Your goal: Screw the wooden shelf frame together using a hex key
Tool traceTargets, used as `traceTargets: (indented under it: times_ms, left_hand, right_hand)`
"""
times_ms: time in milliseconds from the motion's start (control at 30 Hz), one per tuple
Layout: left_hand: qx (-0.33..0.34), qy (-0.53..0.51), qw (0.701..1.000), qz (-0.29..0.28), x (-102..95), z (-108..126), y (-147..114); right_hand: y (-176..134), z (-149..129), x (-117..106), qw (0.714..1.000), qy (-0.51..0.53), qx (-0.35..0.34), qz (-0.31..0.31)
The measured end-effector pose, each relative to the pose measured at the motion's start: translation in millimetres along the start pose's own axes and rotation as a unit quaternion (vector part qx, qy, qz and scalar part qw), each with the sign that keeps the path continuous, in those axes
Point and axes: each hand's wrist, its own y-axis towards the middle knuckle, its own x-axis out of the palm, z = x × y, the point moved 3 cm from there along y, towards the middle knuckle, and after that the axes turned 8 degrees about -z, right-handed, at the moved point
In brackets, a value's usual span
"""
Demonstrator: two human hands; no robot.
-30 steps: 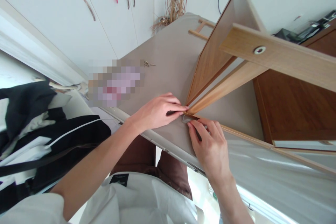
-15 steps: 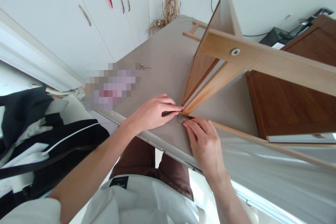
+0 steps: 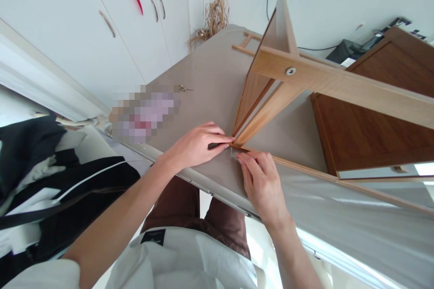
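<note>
A wooden frame stands tilted on the table, its lower corner close to the front edge. At that corner my left hand is closed, with thumb and fingertips pinching the wood. Just right of it, my right hand is closed on a small bent metal tool, seemingly a hex key. The key's short end meets the bottom rail near the corner; most of its length is hidden by my fingers. A round metal fitting sits in the frame's upper bar.
Several screws lie on the grey-brown table, beside a blurred-out patch. A small wooden piece lies at the back. A brown wooden panel is at right, and dark clothes are heaped at left.
The view has shifted slightly, and my right hand with the hex key has turned a little at the corner. My left hand keeps its pinch on the frame.
</note>
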Motion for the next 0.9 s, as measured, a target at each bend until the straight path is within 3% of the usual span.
traceTargets:
  times_ms: [333, 900]
  left_hand:
    - [-0.010, -0.005, 1.000, -0.011, -0.7, 0.5, -0.5]
    - [-0.014, -0.012, 1.000, -0.012, 0.2, -0.3, -1.7]
  right_hand:
    - [2.7, -0.2, 3.4, 0.999, -0.024, -0.009, -0.031]
    - [8.8, -5.7, 1.1, 0.999, -0.042, -0.003, -0.020]
